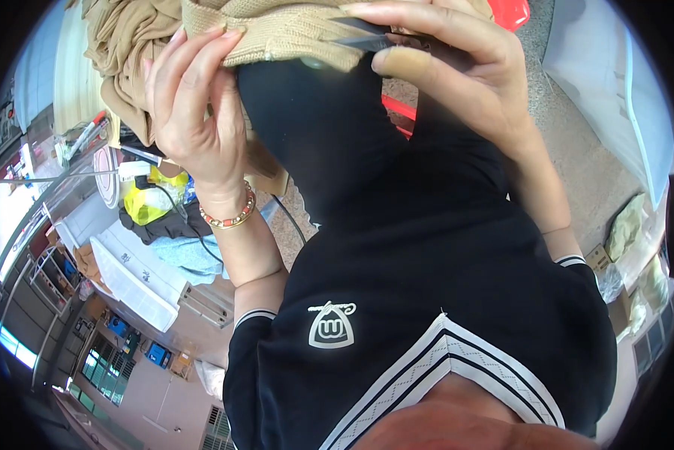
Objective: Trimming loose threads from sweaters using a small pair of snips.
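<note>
A beige ribbed knit fabric [292, 34] is bunched at the top of the view, over a black garment [322, 135]. My left hand [194, 112], with a beaded bracelet on the wrist, grips the beige fabric's lower edge from the left. My right hand [457, 67] comes in from the right and pinches a small dark cutting tool [367, 39] between thumb and fingers. Its tip lies against the ribbed edge, close to my left fingertips. More beige cloth [119, 45] hangs behind my left hand. My black shirt with white trim [442, 285] fills the lower middle.
A yellow bag [153, 199], a light blue cloth [191, 255] and long white boxes [134, 277] lie at the left. A red object [511, 11] shows at the top, a white sheet [615, 82] at the right, and cartons and bags [622, 232] at the right edge.
</note>
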Demonstrator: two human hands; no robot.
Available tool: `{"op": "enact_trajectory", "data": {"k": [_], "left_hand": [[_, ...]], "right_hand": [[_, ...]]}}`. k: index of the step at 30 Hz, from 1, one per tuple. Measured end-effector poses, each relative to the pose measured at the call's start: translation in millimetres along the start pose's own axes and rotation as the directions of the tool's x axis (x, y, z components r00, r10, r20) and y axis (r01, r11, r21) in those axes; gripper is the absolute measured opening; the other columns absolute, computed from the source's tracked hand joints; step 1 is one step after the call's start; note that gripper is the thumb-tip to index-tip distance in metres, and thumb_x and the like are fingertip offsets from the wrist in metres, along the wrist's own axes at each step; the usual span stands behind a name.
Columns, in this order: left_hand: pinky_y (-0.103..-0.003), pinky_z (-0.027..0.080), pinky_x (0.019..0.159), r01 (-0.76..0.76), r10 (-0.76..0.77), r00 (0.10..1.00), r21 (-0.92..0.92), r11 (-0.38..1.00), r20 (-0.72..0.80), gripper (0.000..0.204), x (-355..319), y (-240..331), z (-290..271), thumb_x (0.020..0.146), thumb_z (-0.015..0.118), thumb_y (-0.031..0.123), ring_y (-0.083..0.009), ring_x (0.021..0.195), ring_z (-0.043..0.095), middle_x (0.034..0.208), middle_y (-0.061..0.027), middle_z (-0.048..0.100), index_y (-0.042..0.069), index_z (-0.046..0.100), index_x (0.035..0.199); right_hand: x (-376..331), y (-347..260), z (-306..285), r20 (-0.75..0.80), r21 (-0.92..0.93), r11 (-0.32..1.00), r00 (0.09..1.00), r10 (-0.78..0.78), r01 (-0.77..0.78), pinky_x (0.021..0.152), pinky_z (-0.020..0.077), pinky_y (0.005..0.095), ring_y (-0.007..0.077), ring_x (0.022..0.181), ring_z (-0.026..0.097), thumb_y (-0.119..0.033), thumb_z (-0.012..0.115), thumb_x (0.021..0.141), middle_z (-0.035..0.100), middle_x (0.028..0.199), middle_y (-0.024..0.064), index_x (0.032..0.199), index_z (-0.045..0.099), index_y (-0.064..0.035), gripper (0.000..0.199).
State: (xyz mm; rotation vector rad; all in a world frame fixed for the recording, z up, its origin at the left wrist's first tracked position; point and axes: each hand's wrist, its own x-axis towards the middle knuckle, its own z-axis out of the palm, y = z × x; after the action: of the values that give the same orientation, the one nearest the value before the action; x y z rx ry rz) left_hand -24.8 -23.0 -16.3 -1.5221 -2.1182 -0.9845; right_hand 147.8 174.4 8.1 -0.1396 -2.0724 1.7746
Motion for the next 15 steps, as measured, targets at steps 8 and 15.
{"op": "enact_trajectory", "data": {"k": [8, 15], "left_hand": [[-0.042, 0.039, 0.103, 0.031, -0.035, 0.997, -0.054, 0.998, -0.069, 0.029, -1.6, 2.2, 6.5, 0.08, 0.065, -0.003, -0.028, 0.109, 0.062, 0.103, -0.0054, 0.07, 0.011, 0.074, 0.104], [-0.04, 0.043, 0.1, 0.036, -0.043, 0.994, -0.07, 0.997, -0.102, 0.028, -2.4, 4.0, 11.6, 0.08, 0.064, -0.004, -0.028, 0.106, 0.062, 0.101, -0.0064, 0.07, 0.009, 0.073, 0.103]], "right_hand": [[2.0, 4.5, 1.7, 0.079, 0.021, 0.998, 0.995, 0.057, -0.059, 0.069, 0.044, 0.0238, 0.0127, 0.079, 0.057, -0.002, 0.073, 0.083, 0.062, 0.089, 0.0055, 0.117, 0.068, -0.0019, 0.034], [1.1, 7.1, 1.7, 0.09, -0.039, 0.999, 0.996, -0.007, 0.01, 0.068, 0.0434, 0.0235, 0.0127, 0.079, 0.057, -0.002, 0.074, 0.083, 0.061, 0.09, 0.0061, 0.119, 0.068, -0.0032, 0.037]]}}
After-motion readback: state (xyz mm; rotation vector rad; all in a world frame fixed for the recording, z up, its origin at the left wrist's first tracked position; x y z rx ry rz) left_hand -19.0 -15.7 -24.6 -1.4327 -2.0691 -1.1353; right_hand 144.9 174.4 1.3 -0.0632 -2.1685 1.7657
